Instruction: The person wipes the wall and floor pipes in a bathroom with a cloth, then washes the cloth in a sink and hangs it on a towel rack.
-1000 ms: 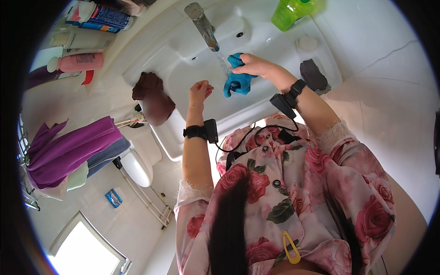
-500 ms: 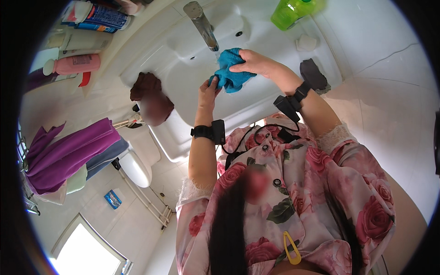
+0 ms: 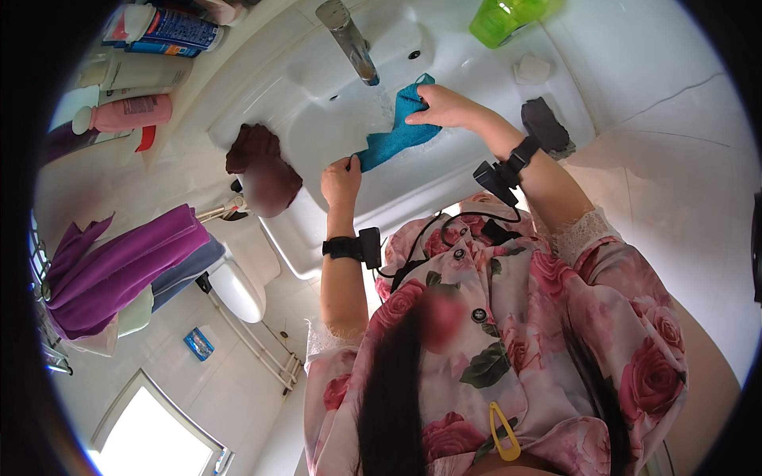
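Observation:
A wet blue cloth (image 3: pixel 389 146) is stretched slantwise over the white sink (image 3: pixel 313 131), its shape long and narrow like a sock. My left hand (image 3: pixel 341 184) pinches its lower left end near the front of the basin. Fingers and thumb of my right hand (image 3: pixel 448 107) close on the other end, farther back and to the right. The chrome faucet (image 3: pixel 348 40) stands behind the cloth, its spout pointing into the basin. Splashed water shows in the basin under and beside the cloth.
Dark brown cloth (image 3: pixel 254 149) hangs on the sink's left rim. On the right rim lie a grey cloth (image 3: pixel 544 123) and a white soap bar (image 3: pixel 532 70), with a green bottle (image 3: pixel 500 20) behind. Bottles (image 3: pixel 131 113) line a shelf at left; a toilet (image 3: pixel 238 293) stands below.
My left hand has moved left and toward me, drawing the bunched cloth out into a long strip. The cloth has left the spot under the spout. My right hand has barely moved.

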`<state>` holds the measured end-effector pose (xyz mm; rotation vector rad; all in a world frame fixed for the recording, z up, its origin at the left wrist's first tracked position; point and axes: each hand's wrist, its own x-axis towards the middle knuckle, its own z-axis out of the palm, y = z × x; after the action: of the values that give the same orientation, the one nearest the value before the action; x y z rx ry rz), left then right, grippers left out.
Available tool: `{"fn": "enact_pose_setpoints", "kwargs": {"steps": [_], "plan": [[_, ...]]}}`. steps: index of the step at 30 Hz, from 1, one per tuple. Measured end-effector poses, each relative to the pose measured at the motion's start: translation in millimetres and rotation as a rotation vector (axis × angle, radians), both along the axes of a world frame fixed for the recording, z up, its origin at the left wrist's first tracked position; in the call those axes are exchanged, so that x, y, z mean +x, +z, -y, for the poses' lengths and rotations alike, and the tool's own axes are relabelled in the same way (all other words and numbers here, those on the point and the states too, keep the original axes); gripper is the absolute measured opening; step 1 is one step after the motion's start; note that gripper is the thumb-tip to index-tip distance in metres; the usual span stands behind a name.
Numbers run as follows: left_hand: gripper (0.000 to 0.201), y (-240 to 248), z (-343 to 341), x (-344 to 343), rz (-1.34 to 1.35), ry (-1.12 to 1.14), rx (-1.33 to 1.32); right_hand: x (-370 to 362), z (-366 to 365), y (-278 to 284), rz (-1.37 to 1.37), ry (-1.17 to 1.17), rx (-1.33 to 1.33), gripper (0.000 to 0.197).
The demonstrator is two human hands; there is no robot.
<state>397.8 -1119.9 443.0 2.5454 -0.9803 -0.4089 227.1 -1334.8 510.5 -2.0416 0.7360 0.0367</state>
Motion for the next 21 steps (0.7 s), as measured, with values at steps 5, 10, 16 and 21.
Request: {"fn": "enact_pose_setpoints", "kwargs": {"steps": [5,10,16,21], "plan": [[0.032,-3.6,-1.1,5.1,0.073,0.063,-0.034,-3.2,0.4,-1.6,-0.055,0.052,-0.111,0.053],[0.023,14.4,2.1,11.7,-0.004,0.098,-0.465,-10.4,-1.1,4.5,-0.169,0.124,-0.192,0.057],[0.028,21.2,-2.3,7.4,-0.158,0.049,-0.391,-20.9,-2.4,6.9,-0.226,0.16,-0.328,0.051],[0.044,-13.9,-15.7,12.6,-0.197,-0.038,-0.262,-12.3,-0.1,13.2,0.035,-0.049,-0.559,0.048]]}}
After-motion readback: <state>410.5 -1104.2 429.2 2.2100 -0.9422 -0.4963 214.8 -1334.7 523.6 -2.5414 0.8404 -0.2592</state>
